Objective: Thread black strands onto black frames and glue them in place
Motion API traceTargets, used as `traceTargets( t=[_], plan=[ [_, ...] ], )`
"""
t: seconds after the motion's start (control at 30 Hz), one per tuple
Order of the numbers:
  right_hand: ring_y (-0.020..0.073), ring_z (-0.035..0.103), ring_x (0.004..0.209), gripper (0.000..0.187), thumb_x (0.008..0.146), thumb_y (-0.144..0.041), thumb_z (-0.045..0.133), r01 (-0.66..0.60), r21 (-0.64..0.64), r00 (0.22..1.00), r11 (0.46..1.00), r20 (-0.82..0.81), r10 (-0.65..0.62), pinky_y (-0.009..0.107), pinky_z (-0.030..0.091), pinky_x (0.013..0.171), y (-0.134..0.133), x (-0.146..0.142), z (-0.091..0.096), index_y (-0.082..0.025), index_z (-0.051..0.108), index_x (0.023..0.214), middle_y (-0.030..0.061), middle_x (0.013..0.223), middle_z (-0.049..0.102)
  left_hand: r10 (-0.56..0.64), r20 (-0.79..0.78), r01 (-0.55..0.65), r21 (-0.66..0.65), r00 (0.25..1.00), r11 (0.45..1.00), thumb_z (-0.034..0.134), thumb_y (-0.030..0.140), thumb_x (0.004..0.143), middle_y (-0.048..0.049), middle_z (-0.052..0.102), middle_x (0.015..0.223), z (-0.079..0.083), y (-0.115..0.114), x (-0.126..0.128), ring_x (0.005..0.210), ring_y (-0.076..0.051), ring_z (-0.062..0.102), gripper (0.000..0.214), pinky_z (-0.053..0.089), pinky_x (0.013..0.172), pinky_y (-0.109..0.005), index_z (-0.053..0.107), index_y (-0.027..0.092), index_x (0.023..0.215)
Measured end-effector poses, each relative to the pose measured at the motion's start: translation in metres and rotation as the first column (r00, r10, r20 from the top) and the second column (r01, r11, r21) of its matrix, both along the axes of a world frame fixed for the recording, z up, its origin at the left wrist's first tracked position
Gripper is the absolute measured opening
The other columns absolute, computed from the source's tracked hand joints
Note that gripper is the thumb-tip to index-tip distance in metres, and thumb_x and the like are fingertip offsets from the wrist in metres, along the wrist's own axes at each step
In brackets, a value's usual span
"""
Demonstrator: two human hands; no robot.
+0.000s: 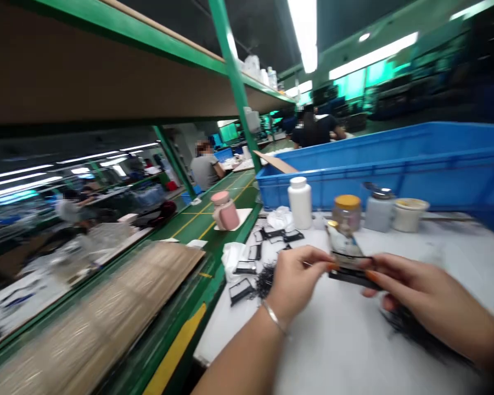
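The fingers of my left hand [294, 277] pinched one end of a black frame [349, 274], and the fingers of my right hand [430, 291] pinched its other end, so that it hung between them over the middle of the counter [333, 351]. With both hands on it, I judged this piece to be partway through its handling.

Similar loose frames [241, 291] lay toward the counter's left edge, beside a heap of fine black bits [266, 281]. Whether those were finished or waiting, I could not tell, so how much was left was uncertain too. A second dark heap [415, 329] lay under my right hand, which partly covered it.

Along the counter's far edge stood a white bottle [300, 204], a jar [347, 203] with an orange lid, a grey bottle [379, 212] and a pale tub [409, 215]. Behind them stretched a blue crate [415, 170], its right end cut off and most of its inside hidden. Past the counter's left edge, a pink cup [226, 213] stood on a green bench [201, 216].

Blur softened the frame in my fingers: I could not make out whether the pale, glossy patch above its dark bar belonged to it or lay behind. My forearms were cut off too.
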State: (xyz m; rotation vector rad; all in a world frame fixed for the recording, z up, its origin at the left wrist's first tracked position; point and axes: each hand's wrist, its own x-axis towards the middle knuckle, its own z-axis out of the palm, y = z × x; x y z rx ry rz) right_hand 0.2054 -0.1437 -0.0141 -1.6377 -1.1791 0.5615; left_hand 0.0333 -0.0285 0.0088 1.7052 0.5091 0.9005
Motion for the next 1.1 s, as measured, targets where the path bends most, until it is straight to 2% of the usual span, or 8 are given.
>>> traceTargets(
  t=[0.07,0.13,0.27,0.43,0.67,0.9,1.1],
  plan=[
    [0.0207,0.070,0.072,0.040,0.082,-0.055,0.058,-0.098,-0.028,0.982,0.995,-0.164,0.092,0.024,0.053,0.050,-0.002,-0.010,0.012,-0.018,0.064,0.097,0.0105,0.097,0.069,-0.010,-0.029,0.010,0.003,1.000,1.000,0.069,0.013,0.077,-0.0040,0.069,0.075,0.002,-0.001,0.000,0.070,-0.015,0.062,0.006,0.048,0.067,-0.025,0.074,0.015,0.078],
    [0.0194,0.070,0.072,0.035,0.084,-0.049,0.058,-0.092,0.000,0.964,0.996,-0.250,0.089,0.022,0.052,0.050,0.000,-0.015,0.018,-0.016,0.064,0.095,0.0106,0.098,0.069,-0.023,-0.039,0.025,0.067,0.999,0.997,0.069,0.016,0.077,-0.0053,0.069,0.083,0.002,0.000,0.000,0.082,-0.019,0.063,0.005,0.049,0.071,-0.027,0.074,0.017,0.077],
    [0.0184,0.072,0.079,0.022,0.088,-0.034,0.055,-0.094,0.000,0.914,0.996,-0.397,0.086,0.021,0.055,0.057,0.001,-0.020,0.020,-0.016,0.064,0.097,0.0087,0.101,0.070,0.066,-0.067,-0.047,0.253,0.996,0.966,0.074,0.020,0.076,-0.0046,0.063,0.089,-0.001,-0.002,0.002,0.095,-0.022,0.057,0.003,0.044,0.086,-0.033,0.075,0.022,0.075],
    [0.0174,0.071,0.087,0.021,0.091,-0.018,0.046,-0.110,-0.014,0.852,0.994,-0.517,0.087,0.021,0.057,0.063,-0.001,-0.027,0.023,-0.012,0.062,0.104,0.0105,0.100,0.071,0.110,-0.087,-0.078,0.305,0.990,0.949,0.073,0.021,0.076,-0.0036,0.060,0.087,-0.006,-0.008,0.007,0.096,-0.022,0.054,0.004,0.040,0.090,-0.036,0.075,0.024,0.074],
    [0.0169,0.071,0.087,0.019,0.089,-0.022,0.052,-0.154,0.050,0.831,0.987,-0.533,0.157,0.022,0.057,0.065,-0.001,-0.030,0.020,-0.013,0.065,0.100,0.0079,0.097,0.070,0.113,-0.091,-0.077,0.332,0.990,0.940,0.072,0.021,0.077,-0.0035,0.060,0.088,-0.009,-0.011,0.010,0.098,-0.023,0.053,0.005,0.040,0.090,-0.036,0.074,0.024,0.074],
    [0.0166,0.071,0.085,0.018,0.088,-0.021,0.052,-0.122,0.025,0.829,0.992,-0.547,0.116,0.021,0.056,0.063,-0.001,-0.033,0.024,-0.013,0.064,0.099,0.0083,0.096,0.069,0.138,-0.106,-0.090,0.372,0.985,0.924,0.073,0.022,0.077,-0.0032,0.061,0.088,-0.009,-0.009,0.010,0.098,-0.023,0.053,0.004,0.039,0.090,-0.036,0.074,0.024,0.074],
    [0.0174,0.071,0.085,0.019,0.086,-0.021,0.052,-0.134,0.056,0.852,0.989,-0.503,0.144,0.022,0.056,0.061,0.000,-0.033,0.022,-0.013,0.065,0.098,0.0076,0.093,0.069,0.148,-0.109,-0.099,0.368,0.983,0.925,0.072,0.021,0.077,-0.0033,0.061,0.088,-0.009,-0.008,0.010,0.097,-0.022,0.053,0.004,0.040,0.089,-0.036,0.074,0.024,0.075]
  ],
)
